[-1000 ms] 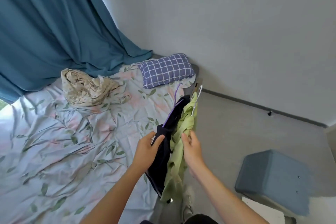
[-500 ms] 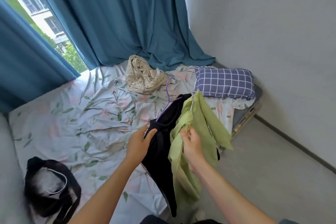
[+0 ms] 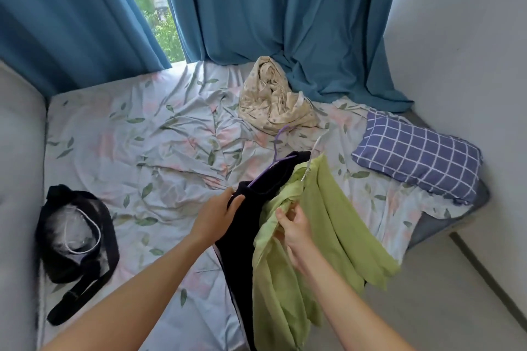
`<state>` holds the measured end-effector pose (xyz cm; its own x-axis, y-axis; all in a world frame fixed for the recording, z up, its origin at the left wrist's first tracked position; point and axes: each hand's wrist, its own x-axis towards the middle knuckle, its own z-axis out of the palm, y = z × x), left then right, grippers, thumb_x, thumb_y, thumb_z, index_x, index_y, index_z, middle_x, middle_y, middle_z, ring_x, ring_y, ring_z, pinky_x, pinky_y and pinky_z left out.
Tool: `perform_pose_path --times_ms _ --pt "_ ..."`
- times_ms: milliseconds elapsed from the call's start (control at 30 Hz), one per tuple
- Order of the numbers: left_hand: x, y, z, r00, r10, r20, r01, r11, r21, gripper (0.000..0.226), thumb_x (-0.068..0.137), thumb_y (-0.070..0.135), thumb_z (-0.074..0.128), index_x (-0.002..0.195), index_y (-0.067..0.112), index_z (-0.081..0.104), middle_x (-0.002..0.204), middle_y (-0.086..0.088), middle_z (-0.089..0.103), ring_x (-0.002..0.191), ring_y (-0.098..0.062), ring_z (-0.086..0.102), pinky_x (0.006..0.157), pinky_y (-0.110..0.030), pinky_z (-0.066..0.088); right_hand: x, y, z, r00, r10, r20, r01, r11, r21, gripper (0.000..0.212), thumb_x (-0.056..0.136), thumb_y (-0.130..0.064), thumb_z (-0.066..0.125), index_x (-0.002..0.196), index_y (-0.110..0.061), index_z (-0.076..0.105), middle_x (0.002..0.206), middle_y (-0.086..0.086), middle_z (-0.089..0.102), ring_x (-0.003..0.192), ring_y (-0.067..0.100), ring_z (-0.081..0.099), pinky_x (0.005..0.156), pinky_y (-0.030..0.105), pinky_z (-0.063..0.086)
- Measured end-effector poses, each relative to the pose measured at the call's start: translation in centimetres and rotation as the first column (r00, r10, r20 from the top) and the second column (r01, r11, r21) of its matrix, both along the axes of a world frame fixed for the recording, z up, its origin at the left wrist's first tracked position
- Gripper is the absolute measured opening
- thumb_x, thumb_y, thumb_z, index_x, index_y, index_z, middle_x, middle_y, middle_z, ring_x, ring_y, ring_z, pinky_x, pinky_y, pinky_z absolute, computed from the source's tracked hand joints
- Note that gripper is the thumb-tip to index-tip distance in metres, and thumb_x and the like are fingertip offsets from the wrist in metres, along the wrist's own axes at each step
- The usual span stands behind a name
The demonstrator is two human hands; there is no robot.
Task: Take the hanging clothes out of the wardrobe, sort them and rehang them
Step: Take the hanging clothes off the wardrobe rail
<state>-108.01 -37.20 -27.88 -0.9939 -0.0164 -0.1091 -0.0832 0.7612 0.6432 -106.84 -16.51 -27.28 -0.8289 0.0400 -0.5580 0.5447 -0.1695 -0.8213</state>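
Observation:
I hold two garments over the bed's near right edge. My left hand [image 3: 214, 216] grips a black garment [image 3: 242, 245] that hangs on a purple hanger [image 3: 278, 148]. Beside it, my right hand [image 3: 295, 225] pinches a light green garment [image 3: 328, 225] on a white hanger [image 3: 312, 159]. Both hanger hooks point away from me, toward the far side of the bed. The garments' lower ends trail down past the bottom of the frame. A black garment or bag [image 3: 74, 239] lies on the bed [image 3: 148, 151] at the left. No wardrobe is in view.
A crumpled cream floral cloth [image 3: 273, 102] lies at the bed's far side and a blue checked pillow [image 3: 416, 156] at its right end. Teal curtains [image 3: 271, 17] hang behind, with a gap to a window. Grey floor [image 3: 445, 288] runs along the right, by the wall.
My view has swung left, from the floor and wall toward the bed and curtains. Both hands keep their hold and have carried the garments over the bed. The black item at the left came into view.

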Motion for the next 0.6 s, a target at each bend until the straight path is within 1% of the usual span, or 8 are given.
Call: perform_pose_path --times_ms 67,133,200,300,367,467,533,600 --pt "-1.8 -0.5 -2.7 0.999 0.018 0.028 -0.017 0.999 -0.031 0.039 0.110 0.039 0.049 0.075 0.030 0.033 0.066 0.010 0.048 0.058 -0.008 0.046 0.054 -0.028 0.030 -1.9 0.4 -3.2 0.998 0.019 0.056 -0.018 1.000 -0.009 0.026 0.102 -0.004 0.063 0.120 -0.022 0.068 0.118 0.006 0.076 0.114 0.029 0.071 0.100 0.047 0.058" --pt "-3.7 -1.1 -6.2 0.998 0.031 0.056 -0.027 0.997 -0.074 0.038 0.109 0.041 0.048 0.078 0.022 0.037 0.067 0.008 0.048 0.059 -0.012 0.046 0.056 -0.034 0.033 -3.9 0.2 -6.8 0.996 0.039 0.086 -0.041 0.999 0.017 0.025 0.101 -0.004 0.064 0.118 -0.021 0.069 0.115 0.006 0.077 0.112 0.030 0.072 0.100 0.050 0.058" --pt "-5.3 -2.0 -9.7 0.997 0.026 0.077 -0.016 0.992 -0.124 0.039 0.108 0.046 0.046 0.083 0.018 0.040 0.068 0.007 0.048 0.061 -0.019 0.049 0.057 -0.038 0.036 -5.5 -0.1 -10.5 0.994 0.066 0.085 -0.072 0.995 0.067 0.022 0.099 -0.006 0.068 0.115 -0.022 0.070 0.113 0.004 0.078 0.110 0.029 0.073 0.104 0.053 0.056" --pt "-7.4 -3.7 -14.8 0.996 0.015 0.083 -0.001 0.986 -0.165 0.044 0.105 0.057 0.040 0.090 0.016 0.043 0.070 0.003 0.055 0.063 -0.023 0.056 0.056 -0.040 0.040 -7.6 -0.9 -16.1 0.993 0.093 0.077 -0.102 0.987 0.123 0.019 0.098 -0.008 0.070 0.113 -0.019 0.070 0.111 0.004 0.078 0.108 0.028 0.073 0.104 0.054 0.055" --pt "-8.5 -4.9 -17.9 0.997 0.021 0.078 -0.006 0.981 -0.195 0.047 0.103 0.060 0.038 0.094 0.014 0.045 0.068 0.004 0.054 0.060 -0.022 0.053 0.054 -0.039 0.037 -8.7 -1.7 -19.0 0.991 0.106 0.078 -0.116 0.984 0.135 0.018 0.098 -0.009 0.070 0.113 -0.019 0.070 0.111 0.004 0.078 0.106 0.026 0.073 0.103 0.050 0.056" --pt "-9.5 -6.6 -21.7 0.996 0.052 0.071 -0.034 0.971 -0.236 0.039 0.107 0.052 0.043 0.100 0.013 0.045 0.069 0.003 0.054 0.060 -0.022 0.050 0.053 -0.039 0.034 -9.8 -3.4 -22.4 0.987 0.141 0.071 -0.151 0.977 0.148 0.015 0.098 -0.013 0.071 0.106 -0.026 0.068 0.111 -0.001 0.077 0.105 0.018 0.073 0.099 0.039 0.057" --pt "-9.4 -7.9 -24.4 0.991 0.093 0.100 -0.067 0.969 -0.237 0.029 0.110 0.042 0.045 0.097 0.016 0.042 0.076 0.000 0.055 0.067 -0.025 0.053 0.056 -0.041 0.037 -10.5 -5.0 -24.5 0.982 0.182 0.054 -0.189 0.965 0.184 0.014 0.099 -0.018 0.071 0.102 -0.030 0.065 0.110 -0.005 0.074 0.102 0.012 0.071 0.093 0.031 0.055" --pt "-8.6 -8.9 -26.3 0.977 0.177 0.115 -0.148 0.963 -0.223 0.017 0.108 0.030 0.048 0.097 0.018 0.045 0.089 -0.002 0.056 0.083 -0.029 0.057 0.063 -0.042 0.043 -11.1 -6.6 -25.9 0.975 0.219 0.036 -0.222 0.950 0.218 0.012 0.099 -0.020 0.071 0.102 -0.029 0.064 0.107 -0.005 0.073 0.098 0.010 0.069 0.088 0.027 0.053"
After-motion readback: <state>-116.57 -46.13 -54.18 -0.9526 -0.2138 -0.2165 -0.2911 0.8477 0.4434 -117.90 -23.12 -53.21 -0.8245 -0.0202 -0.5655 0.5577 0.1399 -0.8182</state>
